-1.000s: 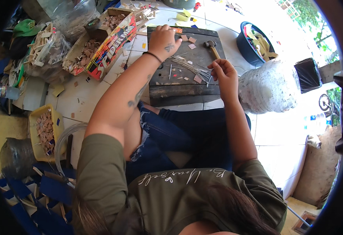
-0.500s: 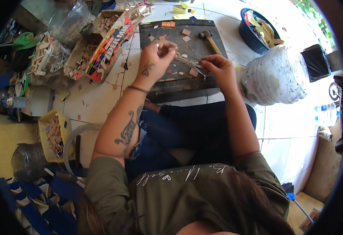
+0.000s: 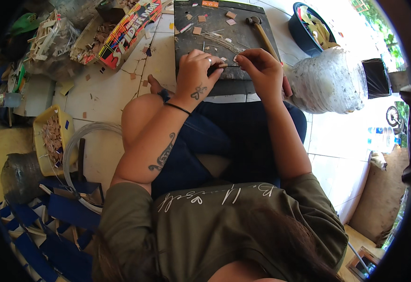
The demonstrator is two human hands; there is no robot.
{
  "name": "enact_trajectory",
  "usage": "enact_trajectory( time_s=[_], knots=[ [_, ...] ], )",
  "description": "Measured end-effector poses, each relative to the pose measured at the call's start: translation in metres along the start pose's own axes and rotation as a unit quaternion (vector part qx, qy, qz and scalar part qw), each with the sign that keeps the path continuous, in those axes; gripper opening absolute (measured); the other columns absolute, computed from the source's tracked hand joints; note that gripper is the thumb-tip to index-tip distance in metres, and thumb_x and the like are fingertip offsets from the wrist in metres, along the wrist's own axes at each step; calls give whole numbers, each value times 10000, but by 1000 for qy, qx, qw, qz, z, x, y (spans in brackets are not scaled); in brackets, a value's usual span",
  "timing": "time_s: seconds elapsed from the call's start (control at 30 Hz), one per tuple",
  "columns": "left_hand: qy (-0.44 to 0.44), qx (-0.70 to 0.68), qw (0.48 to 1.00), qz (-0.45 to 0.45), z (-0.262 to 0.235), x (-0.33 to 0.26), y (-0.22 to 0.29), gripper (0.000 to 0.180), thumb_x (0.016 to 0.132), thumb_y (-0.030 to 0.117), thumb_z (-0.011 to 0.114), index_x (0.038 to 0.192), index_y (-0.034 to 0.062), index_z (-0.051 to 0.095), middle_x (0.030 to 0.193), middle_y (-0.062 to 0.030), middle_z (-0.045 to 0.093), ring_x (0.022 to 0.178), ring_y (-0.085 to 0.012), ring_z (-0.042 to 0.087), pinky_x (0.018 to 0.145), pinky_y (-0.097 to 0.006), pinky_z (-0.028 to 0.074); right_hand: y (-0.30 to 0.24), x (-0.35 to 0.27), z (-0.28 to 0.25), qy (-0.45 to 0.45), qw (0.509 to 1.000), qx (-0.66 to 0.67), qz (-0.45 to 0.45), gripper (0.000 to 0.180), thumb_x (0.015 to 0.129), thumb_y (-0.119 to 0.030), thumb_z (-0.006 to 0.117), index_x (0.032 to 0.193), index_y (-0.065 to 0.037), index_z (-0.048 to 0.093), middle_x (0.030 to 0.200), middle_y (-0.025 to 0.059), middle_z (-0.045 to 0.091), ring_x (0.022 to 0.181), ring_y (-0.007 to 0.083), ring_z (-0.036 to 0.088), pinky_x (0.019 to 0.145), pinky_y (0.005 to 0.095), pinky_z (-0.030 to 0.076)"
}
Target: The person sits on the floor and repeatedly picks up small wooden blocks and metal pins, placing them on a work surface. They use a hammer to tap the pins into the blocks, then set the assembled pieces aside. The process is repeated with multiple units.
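Note:
My left hand (image 3: 197,70) is closed, pinching a small flat wooden piece (image 3: 223,66) between thumb and fingers. Opposite it, my right hand (image 3: 263,70) is also closed in a pinch, and a thin wire seems to run from its fingertips toward the wooden piece. Both hands hover over the near edge of a dark low worktable (image 3: 201,47). Just beyond them lies a loose bundle of thin straight wires (image 3: 222,40). Several small square wooden tiles (image 3: 197,30) are scattered on the tabletop. A hammer (image 3: 262,35) with a wooden handle rests near its right side.
To the right stand a dark blue basin (image 3: 304,33) of strips and a large wrapped plastic container (image 3: 330,80). At left are a yellow tub (image 3: 40,141) of wooden pieces, a wire coil (image 3: 71,150), a printed open box (image 3: 125,40) and blue slatted pieces (image 3: 69,216).
My left hand has come down and toward me, and now pinches a wooden piece close to my right hand. My right hand has drawn slightly nearer to me. The view has shifted.

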State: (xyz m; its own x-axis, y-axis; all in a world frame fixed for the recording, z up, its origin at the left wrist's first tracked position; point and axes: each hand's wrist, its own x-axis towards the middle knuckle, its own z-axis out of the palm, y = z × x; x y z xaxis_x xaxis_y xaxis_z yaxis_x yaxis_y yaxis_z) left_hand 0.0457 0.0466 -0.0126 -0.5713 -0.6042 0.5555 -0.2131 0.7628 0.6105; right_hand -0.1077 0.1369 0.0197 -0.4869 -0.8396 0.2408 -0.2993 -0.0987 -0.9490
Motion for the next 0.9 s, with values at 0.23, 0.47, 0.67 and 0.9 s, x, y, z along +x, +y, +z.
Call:
enact_trajectory(
  time_s=[0.23, 0.47, 0.67, 0.9],
  knots=[
    [9, 6, 1000, 20, 1, -1, -4, 107, 762, 163, 744, 856, 111, 735, 830, -3, 690, 891, -218, 585, 843, -367, 411, -8, 0, 9, -14, 986, -139, -94, 104, 809, -63, 724, 885, -4, 685, 814, 86, 707, 751, 140, 693, 693, 264, 523],
    [0, -1, 1000, 16, 3, 0, -7, 102, 767, 172, 740, 849, 112, 733, 833, 2, 687, 911, -219, 580, 861, -370, 398, -6, 1, 11, -20, 973, -187, -133, 107, 791, -75, 720, 873, -17, 684, 813, 108, 701, 740, 209, 694, 675, 296, 524],
    [-2, 6, 1000, 18, 3, -1, -7, 105, 764, 175, 742, 849, 114, 733, 836, 4, 686, 912, -215, 580, 866, -367, 395, -8, 2, 12, -29, 968, -200, -151, 97, 791, -86, 716, 860, -26, 682, 809, 112, 696, 732, 231, 685, 654, 311, 517],
    [18, -19, 1000, 6, 4, 0, -5, 82, 765, 163, 734, 815, 100, 718, 827, -3, 679, 891, -221, 591, 851, -369, 404, -16, 5, 13, -71, 950, -243, -182, 90, 798, -102, 703, 851, -32, 681, 791, 115, 677, 714, 259, 669, 664, 333, 520]
  ],
)
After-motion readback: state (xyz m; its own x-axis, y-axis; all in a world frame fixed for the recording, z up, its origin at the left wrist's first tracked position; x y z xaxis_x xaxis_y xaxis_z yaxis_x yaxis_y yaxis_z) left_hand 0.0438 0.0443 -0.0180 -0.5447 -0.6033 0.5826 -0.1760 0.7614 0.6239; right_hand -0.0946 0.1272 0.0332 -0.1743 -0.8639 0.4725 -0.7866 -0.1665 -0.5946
